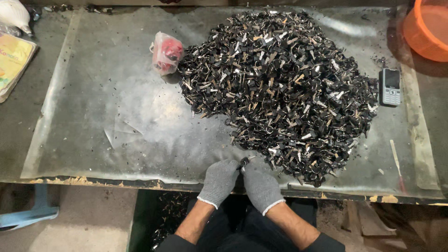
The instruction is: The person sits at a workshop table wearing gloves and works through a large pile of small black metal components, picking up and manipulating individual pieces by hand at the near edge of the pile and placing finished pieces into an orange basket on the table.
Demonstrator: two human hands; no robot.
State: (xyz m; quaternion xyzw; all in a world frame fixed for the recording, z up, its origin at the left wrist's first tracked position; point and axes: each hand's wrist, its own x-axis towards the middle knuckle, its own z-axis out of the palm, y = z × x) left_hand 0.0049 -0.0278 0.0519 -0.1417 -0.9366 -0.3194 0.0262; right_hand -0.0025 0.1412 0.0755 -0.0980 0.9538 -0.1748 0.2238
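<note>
Black clip (244,162) pinched by both gloved hands.

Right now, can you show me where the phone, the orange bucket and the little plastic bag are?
phone (390,87), head view, on the middle of its keypad and screen face.
orange bucket (427,32), head view, on its wall at the top right corner.
plastic bag (165,53), head view, on the bag's middle, over the red contents.
</note>
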